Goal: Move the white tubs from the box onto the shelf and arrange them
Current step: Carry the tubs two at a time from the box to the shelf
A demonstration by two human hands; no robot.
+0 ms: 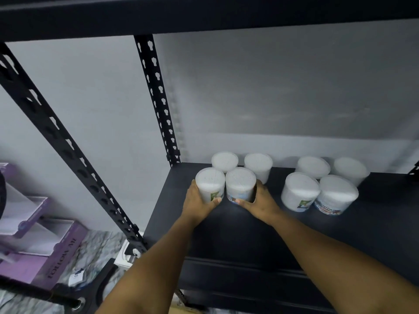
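Eight tubs on shelf already. Left hand fingers wrapped round front-left tub, right hand round its neighbour. Two behind fingers, four right. Box out of view, leftovers unknown.

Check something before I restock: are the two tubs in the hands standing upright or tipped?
Upright. The left tub and right tub show round tops facing up, bases on the shelf, gripped by the left hand and right hand.

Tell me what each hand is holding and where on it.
The left hand grips the front-left white tub round its lower side wall; the right hand grips the neighbouring tub round its lower side wall.
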